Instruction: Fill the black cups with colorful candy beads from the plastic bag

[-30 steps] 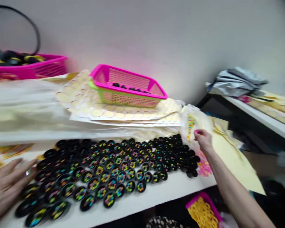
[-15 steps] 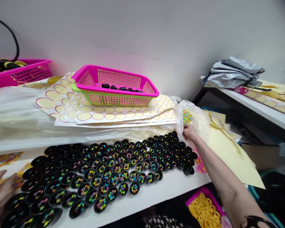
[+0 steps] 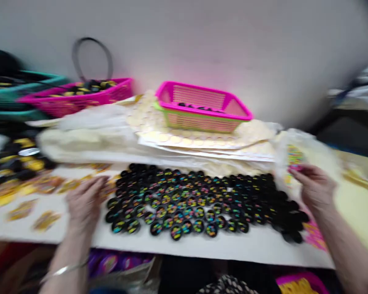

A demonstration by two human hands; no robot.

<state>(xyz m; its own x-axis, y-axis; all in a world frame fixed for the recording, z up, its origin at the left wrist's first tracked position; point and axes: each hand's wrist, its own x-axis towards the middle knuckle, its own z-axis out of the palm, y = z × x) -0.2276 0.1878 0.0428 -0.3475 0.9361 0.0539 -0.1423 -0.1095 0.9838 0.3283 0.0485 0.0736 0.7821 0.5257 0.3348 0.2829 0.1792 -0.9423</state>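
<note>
Many small round black cups [image 3: 178,216] with colored beads in them stand close together on the white table. At their left edge is my left hand [image 3: 84,200], its fingers bent and blurred, so I cannot see whether it holds anything. My right hand [image 3: 317,188] is at the right, beside an open clear plastic bag [image 3: 283,151] of multicolored beads [image 3: 294,155]. A small pink thing [image 3: 295,168] is pinched between its fingertips; blur hides its kind. The black cups at the right end show little or no color inside.
Behind the cups, a pink basket [image 3: 202,92] rests on sheets with round shapes [image 3: 184,141]. Yellow-orange flat pieces [image 3: 46,220] lie at left, near black and yellow parts [image 3: 24,163]. More baskets stand back left. A tub of yellow pieces [image 3: 299,286] sits below the table's front.
The view has swung left. My right hand has come back from the bag's mouth, with a pink thing now showing in its fingers. My left hand has come fully into view beside the cups.
</note>
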